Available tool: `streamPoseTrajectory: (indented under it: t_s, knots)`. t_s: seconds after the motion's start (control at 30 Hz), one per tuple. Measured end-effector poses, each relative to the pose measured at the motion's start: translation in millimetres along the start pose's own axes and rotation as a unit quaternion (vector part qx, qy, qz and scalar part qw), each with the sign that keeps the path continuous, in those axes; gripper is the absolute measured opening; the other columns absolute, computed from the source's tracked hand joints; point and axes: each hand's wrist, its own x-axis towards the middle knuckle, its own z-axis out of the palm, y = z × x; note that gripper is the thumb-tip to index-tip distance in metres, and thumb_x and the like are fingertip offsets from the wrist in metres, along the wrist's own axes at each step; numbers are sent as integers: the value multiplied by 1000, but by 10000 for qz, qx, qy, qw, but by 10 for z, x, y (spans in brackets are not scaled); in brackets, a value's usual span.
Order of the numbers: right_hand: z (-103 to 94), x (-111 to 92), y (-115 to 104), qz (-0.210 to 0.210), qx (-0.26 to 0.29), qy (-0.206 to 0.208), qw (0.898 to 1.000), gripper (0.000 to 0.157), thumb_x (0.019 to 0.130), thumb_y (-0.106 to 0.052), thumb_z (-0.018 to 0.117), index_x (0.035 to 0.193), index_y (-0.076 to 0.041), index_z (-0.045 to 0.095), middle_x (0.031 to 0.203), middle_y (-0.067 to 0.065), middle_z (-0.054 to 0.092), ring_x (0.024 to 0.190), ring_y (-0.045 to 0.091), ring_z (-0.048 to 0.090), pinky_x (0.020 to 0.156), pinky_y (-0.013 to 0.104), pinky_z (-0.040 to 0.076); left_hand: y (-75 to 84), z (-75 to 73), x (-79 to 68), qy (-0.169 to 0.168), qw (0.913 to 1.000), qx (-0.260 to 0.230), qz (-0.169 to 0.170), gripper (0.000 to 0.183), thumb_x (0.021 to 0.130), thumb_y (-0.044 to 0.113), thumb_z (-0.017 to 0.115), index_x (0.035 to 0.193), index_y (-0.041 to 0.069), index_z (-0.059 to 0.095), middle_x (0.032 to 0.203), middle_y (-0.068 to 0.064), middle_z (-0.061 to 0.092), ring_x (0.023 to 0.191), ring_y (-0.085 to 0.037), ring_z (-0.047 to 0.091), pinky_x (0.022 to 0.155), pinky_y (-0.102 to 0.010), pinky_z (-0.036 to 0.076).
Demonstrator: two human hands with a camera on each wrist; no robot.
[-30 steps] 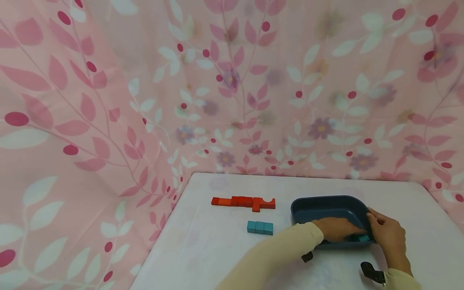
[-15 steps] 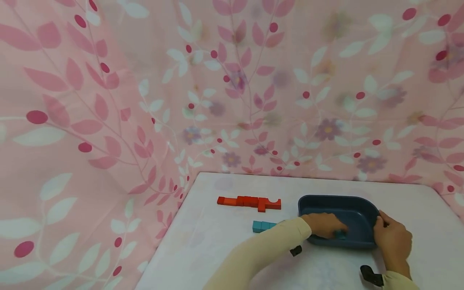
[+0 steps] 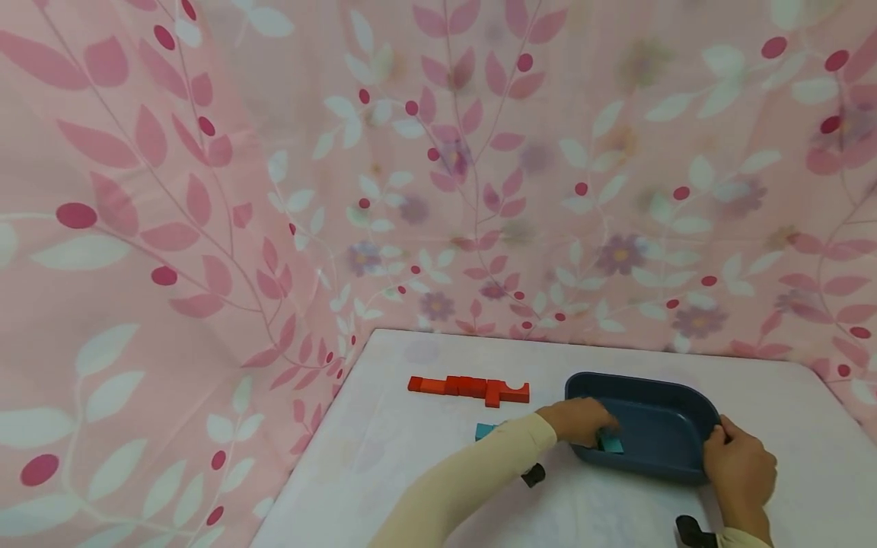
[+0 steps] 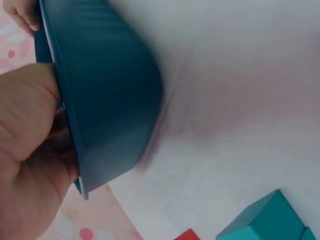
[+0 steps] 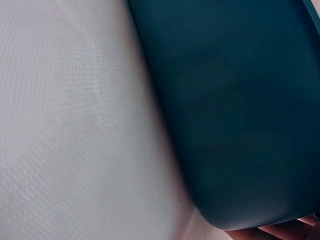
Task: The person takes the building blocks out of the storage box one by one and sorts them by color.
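Note:
A dark blue rectangular tray [image 3: 658, 466] sits on the right side of the table. My left hand [image 3: 578, 421] reaches over its left end, fingers curled down onto a teal block [image 3: 612, 443] inside. In the left wrist view the left hand [image 4: 30, 145] crosses the tray's rim, and its fingertips are hidden behind the wall. At the opposite end my right hand [image 3: 741, 460] grips the rim. Fingers [image 5: 287, 230] of that hand show under the tray's end in the right wrist view.
A row of red and orange blocks [image 3: 469, 387] lies left of the tray. Teal blocks [image 3: 484, 431] lie nearer, partly covered by the left sleeve [image 3: 473, 472]. A pink floral cloth [image 3: 479, 190] hangs behind the white table [image 3: 356, 457].
My left hand has moved left inside the tray, from its right end to its left end, and the teal block has come along. The right hand keeps its grip on the rim.

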Motion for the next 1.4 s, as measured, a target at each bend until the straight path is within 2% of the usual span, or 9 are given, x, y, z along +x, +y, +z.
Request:
streamPoseTrajectory:
  t_s: [0.13, 0.3, 0.57, 0.73, 0.87, 1.03, 1.17, 1.27, 1.4]
  knots:
    - [-1, 3, 5, -67, -32, 81, 9999, 43, 99, -19, 41, 137, -1, 50, 130, 31, 49, 105, 61, 45, 84, 65, 37, 23, 0, 0, 117, 9989, 247, -381, 35, 86, 24, 76, 120, 29, 67, 107, 17, 64, 89, 3, 54, 80, -13, 47]
    - [-3, -8, -11, -110, -56, 130, 9998, 43, 99, -18, 41, 136, 0, 51, 129, 32, 50, 106, 61, 46, 85, 65, 37, 35, 4, 3, 230, 9970, 519, -535, 22, 86, 27, 76, 108, 28, 71, 91, 14, 64, 73, 0, 51, 73, -14, 48]
    - [3, -1, -31, 11, -106, 28, 9999, 44, 100, -19, 39, 139, -1, 48, 132, 30, 47, 109, 59, 44, 89, 63, 36, 7, 9, -18, 284, 9978, 419, -428, 22, 86, 29, 75, 108, 26, 72, 89, 14, 65, 71, 1, 53, 72, -12, 48]
    - [12, 0, -19, -21, -134, -9, 9999, 45, 99, -19, 40, 139, -1, 48, 132, 31, 47, 109, 60, 44, 88, 64, 36, -71, 9, -82, 457, 9986, 259, -50, 21, 86, 30, 75, 106, 26, 74, 89, 15, 65, 75, 3, 53, 70, -10, 46]
    - [9, 3, 3, -8, -143, -24, 9999, 45, 99, -19, 40, 139, -2, 47, 132, 31, 47, 109, 60, 44, 88, 64, 36, -135, 27, -152, 873, 9947, 421, 344, 30, 89, 30, 71, 118, 23, 72, 104, 11, 62, 90, 1, 50, 76, -7, 42]
    - [-12, 8, 15, -58, -123, 102, 9999, 44, 98, -19, 41, 138, -2, 50, 130, 32, 48, 107, 60, 45, 84, 64, 38, -189, 53, -225, 1674, 9827, 561, 563, 41, 95, 30, 64, 135, 20, 60, 121, 5, 54, 104, -3, 44, 86, -5, 35]
    - [-27, 10, 6, -66, -138, 119, 9998, 44, 99, -19, 40, 137, -1, 50, 130, 32, 48, 108, 60, 45, 86, 64, 37, -239, 17, -303, 2071, 9770, 176, 482, 43, 93, 34, 66, 133, 19, 62, 116, 8, 55, 102, 2, 47, 87, -3, 36]
    - [-33, 3, -4, -15, -186, 33, 9998, 45, 99, -19, 39, 139, -1, 48, 132, 32, 47, 110, 59, 44, 88, 63, 37, -300, -33, -398, 2142, 9757, -263, 371, 45, 89, 34, 70, 130, 18, 65, 112, 10, 56, 98, 6, 49, 85, -2, 37]
    - [-23, -19, -23, -31, -175, -114, 9998, 45, 99, -19, 40, 139, -1, 47, 132, 32, 46, 109, 60, 44, 87, 63, 37, -465, -48, -574, 2323, 9704, -561, 356, 45, 87, 31, 73, 128, 15, 66, 111, 9, 58, 98, 6, 50, 84, -2, 38]
